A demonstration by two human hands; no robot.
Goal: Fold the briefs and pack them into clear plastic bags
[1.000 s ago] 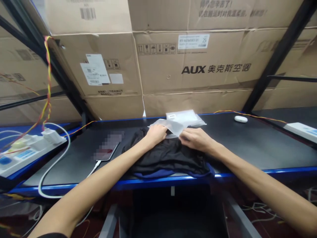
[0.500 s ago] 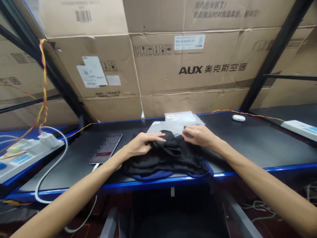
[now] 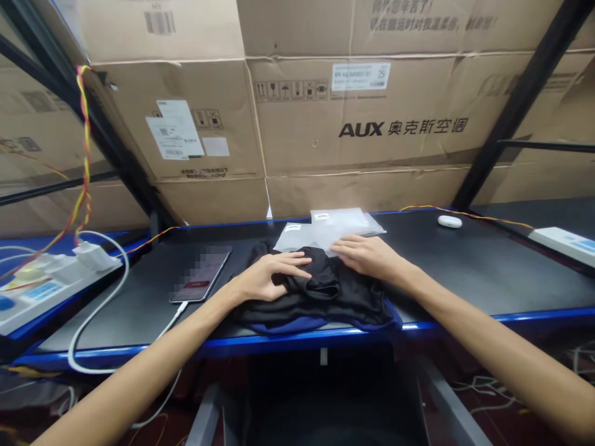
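Note:
A black garment (image 3: pixel 307 303) lies bunched and folded at the front edge of the table, with dark blue cloth (image 3: pixel 288 325) showing along its lower side. My left hand (image 3: pixel 272 275) rests on its left part, fingers stretched apart over a raised fold. On the right, my right hand (image 3: pixel 367 255) lies flat over the garment's upper edge, fingers extended and side by side. Just behind the cloth are pale plastic bags (image 3: pixel 341 224) with small white labels; the fingertips of my right hand reach over the lower edge of one.
Left of the garment lies a phone (image 3: pixel 202 275) with a white cable (image 3: pixel 174 319). Power strips (image 3: pixel 51 288) stand at both sides, and a small white case (image 3: pixel 449 221) sits at the back right. Cardboard boxes (image 3: pixel 297 142) form a wall behind the black table (image 3: pixel 465 272).
My right hand has loosened from a closed grip on the cloth and flattened, moving slightly left. My left hand's fingers have spread a little over the fold.

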